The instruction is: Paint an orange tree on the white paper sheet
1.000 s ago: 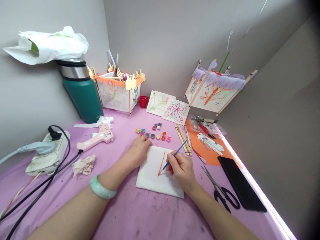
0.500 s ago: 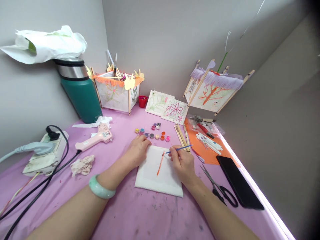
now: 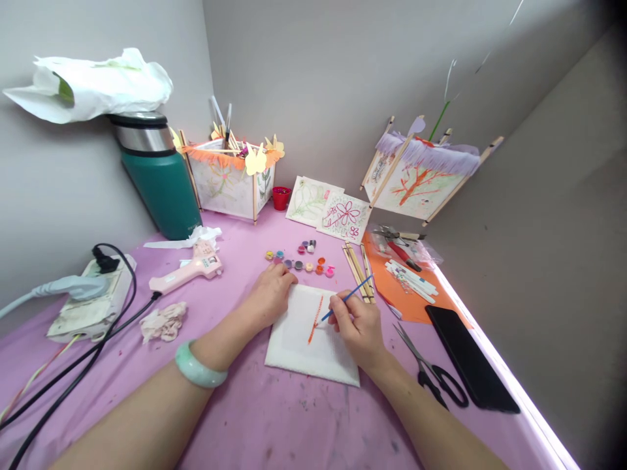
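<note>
I logged: right hand (image 3: 356,326) pinched the brush (image 3: 349,298), tip on the paper (image 3: 294,336) beside its orange line (image 3: 316,320). Left hand (image 3: 269,297) lay loosely curled, gripping nothing, on the paper's far-left corner.

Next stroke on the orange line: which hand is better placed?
Right, likely. The right hand grips the blue brush, its tip at the orange line on the white sheet. The left hand rests on the sheet's top-left corner, with no tool.

A pale green, seemingly jade bangle (image 3: 200,371) circles the left wrist (image 3: 223,344).
</note>
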The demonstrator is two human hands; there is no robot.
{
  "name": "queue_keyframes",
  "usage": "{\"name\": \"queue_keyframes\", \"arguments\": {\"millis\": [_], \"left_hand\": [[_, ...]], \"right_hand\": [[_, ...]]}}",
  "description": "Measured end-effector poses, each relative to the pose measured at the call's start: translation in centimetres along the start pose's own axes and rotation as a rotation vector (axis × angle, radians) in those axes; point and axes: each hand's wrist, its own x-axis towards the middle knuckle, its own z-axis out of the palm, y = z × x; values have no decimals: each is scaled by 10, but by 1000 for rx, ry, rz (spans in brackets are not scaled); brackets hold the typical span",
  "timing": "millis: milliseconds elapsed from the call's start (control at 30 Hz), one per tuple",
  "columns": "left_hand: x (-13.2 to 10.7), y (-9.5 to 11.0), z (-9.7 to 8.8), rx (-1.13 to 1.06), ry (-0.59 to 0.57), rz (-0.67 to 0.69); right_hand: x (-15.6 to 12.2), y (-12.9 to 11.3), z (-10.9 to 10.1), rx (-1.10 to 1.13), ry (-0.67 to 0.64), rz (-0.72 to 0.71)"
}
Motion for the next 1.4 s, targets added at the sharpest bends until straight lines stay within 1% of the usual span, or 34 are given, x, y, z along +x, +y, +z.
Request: {"name": "queue_keyframes", "arguments": {"millis": [133, 233, 333, 467, 600, 700, 833, 967, 1100, 1200, 1333, 1400], "left_hand": [[0, -1, 0, 4, 3, 7], [0, 0, -1, 6, 2, 7], [1, 2, -2, 6, -11, -10], [1, 4, -5, 1, -27, -19], [0, 5, -5, -4, -40, -30], [0, 3, -4, -7, -35, -33], [0, 2, -3, -7, -30, -21], [1, 2, -3, -9, -35, -15], [2, 1, -2, -13, -21, -13], [1, 0, -1, -10, -11, -1], [0, 0, 0, -9, -2, 7], [0, 0, 0, -11, 1, 9]], "right_hand": [[-3, -7, 3, 165, -87, 112], [-2, -6, 4, 175, -99, 129], [0, -2, 3, 93, -36, 83], [3, 5, 1, -87, 78, -45], [5, 11, 0, -144, 157, -124], [9, 13, -2, -143, 220, -140], [23, 19, -6, -146, 253, -95], [41, 28, -3, -155, 251, -54], [57, 36, 4, -215, 234, -53], [68, 35, 9, -318, 202, -40], [80, 32, 14, -499, 115, 18], [84, 31, 15, -502, 102, 52]]}}
